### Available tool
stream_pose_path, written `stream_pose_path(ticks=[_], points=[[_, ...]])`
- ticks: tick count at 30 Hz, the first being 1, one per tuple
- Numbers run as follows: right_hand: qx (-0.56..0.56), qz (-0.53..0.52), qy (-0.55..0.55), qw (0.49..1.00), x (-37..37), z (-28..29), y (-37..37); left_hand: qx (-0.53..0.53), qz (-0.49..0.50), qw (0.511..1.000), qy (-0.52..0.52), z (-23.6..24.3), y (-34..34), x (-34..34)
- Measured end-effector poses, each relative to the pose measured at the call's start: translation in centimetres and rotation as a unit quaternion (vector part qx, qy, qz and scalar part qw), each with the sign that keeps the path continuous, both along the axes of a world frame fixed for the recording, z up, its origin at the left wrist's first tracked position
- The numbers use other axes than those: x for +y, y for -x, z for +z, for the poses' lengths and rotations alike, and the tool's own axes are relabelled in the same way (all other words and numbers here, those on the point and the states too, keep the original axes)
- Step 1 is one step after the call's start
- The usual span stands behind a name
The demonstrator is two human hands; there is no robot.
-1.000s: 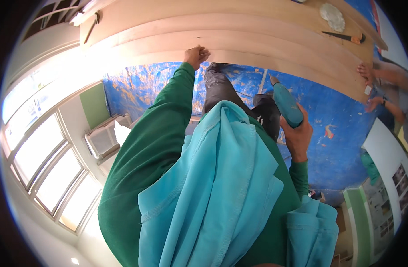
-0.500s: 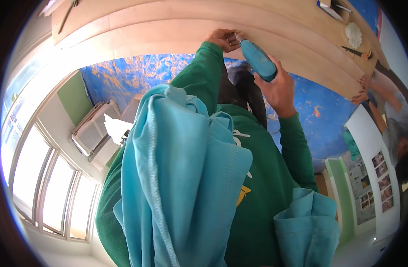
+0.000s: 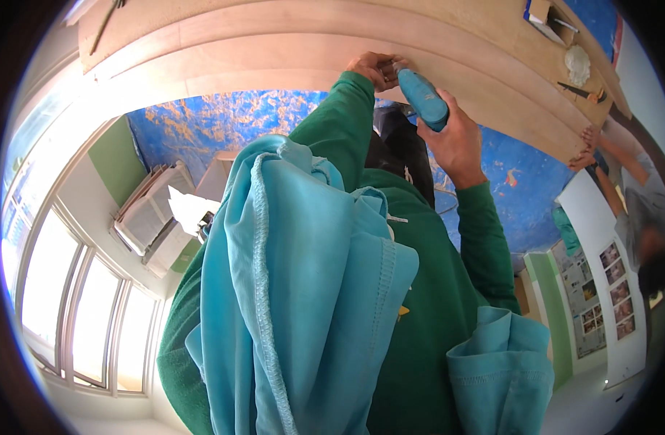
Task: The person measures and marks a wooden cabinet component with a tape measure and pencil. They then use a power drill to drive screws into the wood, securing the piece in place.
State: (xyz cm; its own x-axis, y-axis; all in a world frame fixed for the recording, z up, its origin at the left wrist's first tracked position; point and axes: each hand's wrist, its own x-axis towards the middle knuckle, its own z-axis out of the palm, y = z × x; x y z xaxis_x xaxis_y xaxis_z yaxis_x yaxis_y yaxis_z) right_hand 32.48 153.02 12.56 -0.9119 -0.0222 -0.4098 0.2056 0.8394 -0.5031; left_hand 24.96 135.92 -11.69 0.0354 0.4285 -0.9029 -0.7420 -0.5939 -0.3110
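My right hand [image 3: 457,148] is wrapped round a teal cordless drill [image 3: 424,100], its body slanting up and left across the near edge of a long pale wooden board [image 3: 267,59]. At the drill's front end, my left hand [image 3: 376,69] rests by the board with its fingers curled and pinched together. Whatever lies between those fingertips is too small to make out. The drill's tip is partly hidden close to them.
Another person's hands [image 3: 584,148] grip the board's right end. On the right part of the surface lie an open box [image 3: 552,22], a white crumpled lump [image 3: 577,65] and a dark pointed tool [image 3: 580,90]. A thin rod [image 3: 104,27] lies far left. Blue stained floor covering [image 3: 194,123] stretches below.
Both my hands and the drill have shifted slightly to the right along the board. My grip on the drill stays the same. The other person's head and body have moved a little.
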Motion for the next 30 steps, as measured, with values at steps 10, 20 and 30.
stream_pose_path(ticks=[10,20,30], points=[[-0.014,-0.005,-0.09,0.996,-4.2,0.7,0.6,0.354,-0.586,0.356,0.636,4.0,0.3,-14.2],[-0.005,-0.045,-0.068,0.997,-5.8,0.6,1.1,0.224,-0.626,0.519,0.537,3.6,1.6,-16.2],[-0.067,-0.073,-0.086,0.991,-6.6,1.5,2.8,0.205,-0.635,0.534,0.519,3.2,2.1,-16.1]])
